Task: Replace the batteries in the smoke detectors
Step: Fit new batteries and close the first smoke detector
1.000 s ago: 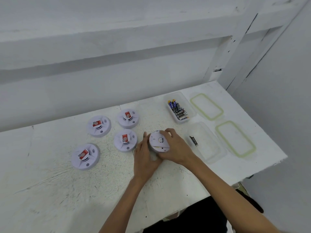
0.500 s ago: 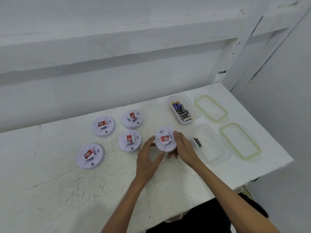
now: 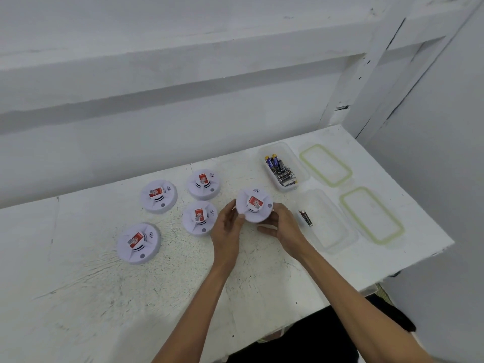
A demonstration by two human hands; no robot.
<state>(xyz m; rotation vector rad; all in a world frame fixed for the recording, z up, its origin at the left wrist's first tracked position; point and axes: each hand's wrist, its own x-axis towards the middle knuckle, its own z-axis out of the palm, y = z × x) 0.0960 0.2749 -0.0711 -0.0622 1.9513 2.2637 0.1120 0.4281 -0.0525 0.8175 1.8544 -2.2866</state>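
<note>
Round white plastic smoke detector with a red label (image 3: 254, 205) is label side up, held between both hands over the scuffed white table (image 3: 104, 297). Can't tell if its base touches the table.

- Left hand (image 3: 227, 226): grips the detector's left edge, fingers curled, thumb up at the rim.
- Right hand (image 3: 281, 225): grips the lower right edge, fingers curled under.
- Four matching white detectors (image 3: 158, 196) (image 3: 203, 184) (image 3: 199, 218) (image 3: 138, 243) lie left of the held one, label up. The nearest sits just beside the left hand.
- Clear plastic tub (image 3: 301, 166) is behind and right of the held detector, with a pile of mixed batteries (image 3: 281, 171) inside.
- Second clear tub (image 3: 330, 231) is right of the held detector and holds one black battery (image 3: 305, 218), close to the right hand.
- Two clear lids with green seals (image 3: 324, 165) (image 3: 372, 214) lie flat further right, one beside each tub.
</note>
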